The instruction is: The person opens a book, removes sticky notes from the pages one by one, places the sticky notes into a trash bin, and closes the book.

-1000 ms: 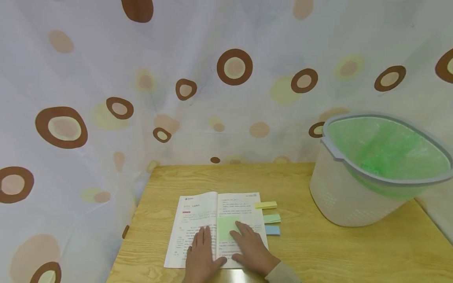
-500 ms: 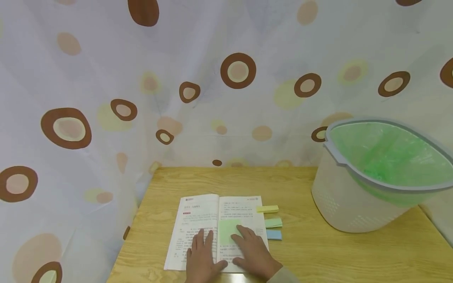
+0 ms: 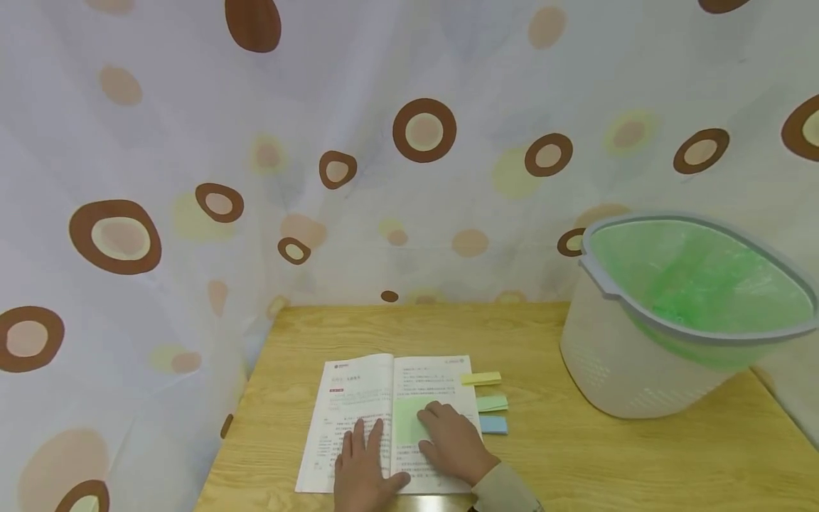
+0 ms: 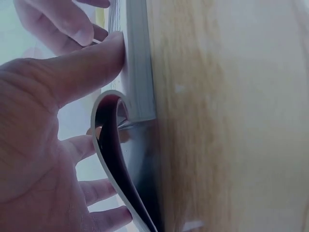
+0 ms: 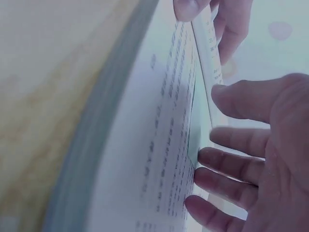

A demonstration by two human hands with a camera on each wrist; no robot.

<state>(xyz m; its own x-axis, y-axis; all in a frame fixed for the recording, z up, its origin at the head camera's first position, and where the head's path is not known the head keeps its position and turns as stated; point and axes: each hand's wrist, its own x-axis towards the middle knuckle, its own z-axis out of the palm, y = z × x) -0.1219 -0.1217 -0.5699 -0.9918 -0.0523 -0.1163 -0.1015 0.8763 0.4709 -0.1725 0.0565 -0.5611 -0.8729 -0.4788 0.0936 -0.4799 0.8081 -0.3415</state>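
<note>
One open, white-paged paper book (image 3: 377, 391) lies on the yellow wood-grain tabletop (image 3: 416, 327). Left hand (image 3: 362, 469): fingers spread on the left page (image 3: 318, 455), position unchanged. Centre: the square, pale-green paper note (image 3: 407, 423) lies on the right page (image 3: 427, 381). Right hand (image 3: 453, 442), apart from the left: grips nothing; fingers now sit closer together and the thumb is nearer the note, so contact appears concentrated at the note's right side

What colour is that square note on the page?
The note is pale green, clearest in head view.
</note>
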